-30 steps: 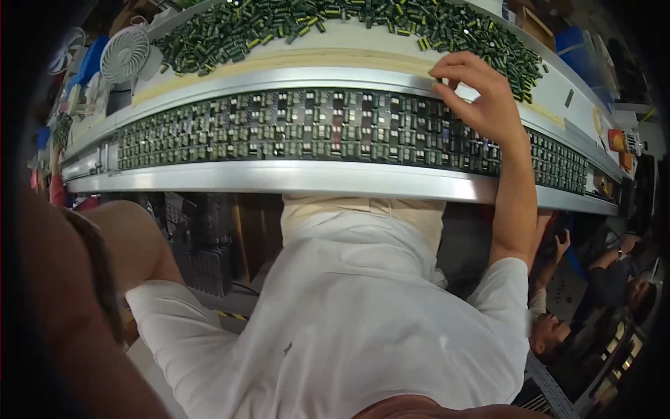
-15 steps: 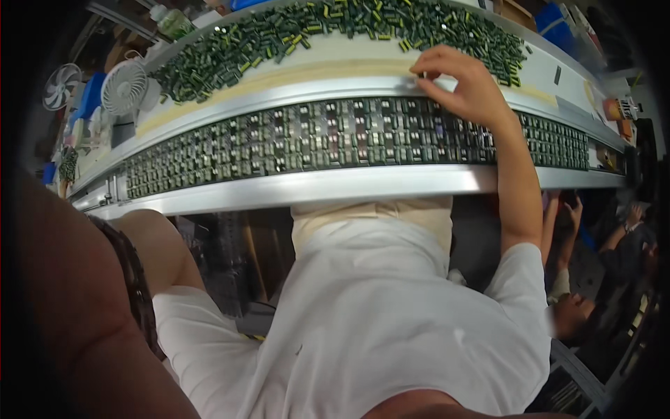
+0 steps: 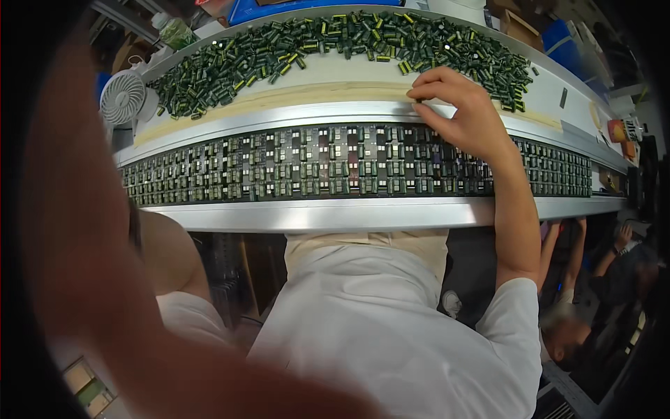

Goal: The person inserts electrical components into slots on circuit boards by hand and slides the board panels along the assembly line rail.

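A blurred forearm point(image 3: 105, 279) fills the left of the frame, well short of the conveyor rail point(image 3: 335, 213); the left hand itself is out of view, so its grip cannot be told. Above the rail's left end stands a small white fan point(image 3: 122, 98). Just beyond the rail runs a long band of circuit boards point(image 3: 314, 167), packed edge to edge with dark parts, and beyond that a pale shelf point(image 3: 314, 87) with a heap of green capacitors point(image 3: 335, 38) spread along its far side. Toward the right, the right hand point(image 3: 464, 112) reaches over the rail and the boards — fingers curled, thumb and forefinger pinched together at the shelf's near edge on something too small to make out. Its bare arm crosses the boards and rail down to a white sleeve point(image 3: 516, 321). Below the rail's right end, other people point(image 3: 600, 293) are dimly seen.
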`<state>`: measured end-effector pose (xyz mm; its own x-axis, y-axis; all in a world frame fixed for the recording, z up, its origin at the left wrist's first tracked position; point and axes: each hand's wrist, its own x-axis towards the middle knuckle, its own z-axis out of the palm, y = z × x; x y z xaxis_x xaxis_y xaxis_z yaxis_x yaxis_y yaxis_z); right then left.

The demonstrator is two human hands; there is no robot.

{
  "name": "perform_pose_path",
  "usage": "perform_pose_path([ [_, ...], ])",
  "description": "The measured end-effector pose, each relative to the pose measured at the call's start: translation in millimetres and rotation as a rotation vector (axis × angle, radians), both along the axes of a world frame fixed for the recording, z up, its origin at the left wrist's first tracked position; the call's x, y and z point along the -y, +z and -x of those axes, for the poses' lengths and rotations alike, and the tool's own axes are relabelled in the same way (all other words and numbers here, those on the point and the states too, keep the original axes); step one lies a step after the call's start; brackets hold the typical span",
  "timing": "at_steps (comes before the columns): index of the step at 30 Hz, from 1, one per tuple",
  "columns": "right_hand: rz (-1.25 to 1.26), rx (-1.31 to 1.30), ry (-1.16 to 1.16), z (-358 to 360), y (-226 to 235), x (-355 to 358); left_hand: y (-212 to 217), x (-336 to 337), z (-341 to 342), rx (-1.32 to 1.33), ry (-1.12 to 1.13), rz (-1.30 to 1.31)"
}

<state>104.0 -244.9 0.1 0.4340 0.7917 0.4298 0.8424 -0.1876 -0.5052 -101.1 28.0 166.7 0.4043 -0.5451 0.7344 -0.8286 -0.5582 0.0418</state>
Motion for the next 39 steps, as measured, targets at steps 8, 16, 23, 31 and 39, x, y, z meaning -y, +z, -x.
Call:
perform_pose_path([
  [8,-0.096,-0.300,0.015,-3,-8,-3,-173,-51,-121,-0.568,0.910,-0.223],
  [16,0.088,-0.359,0.111,14,6,-11,-190,-33,-125,-0.170,0.705,-0.206],
  [23,0.237,-0.089,0.113,36,-12,-29,-181,-22,-114,-0.173,0.696,0.113],
  [31,0.217,-0.258,0.068,38,-17,-21,-176,-23,-104,-0.343,0.584,0.481],
  [39,0.196,-0.209,0.072,33,-26,-18,-186,-18,-101,-0.447,0.453,0.516],
])
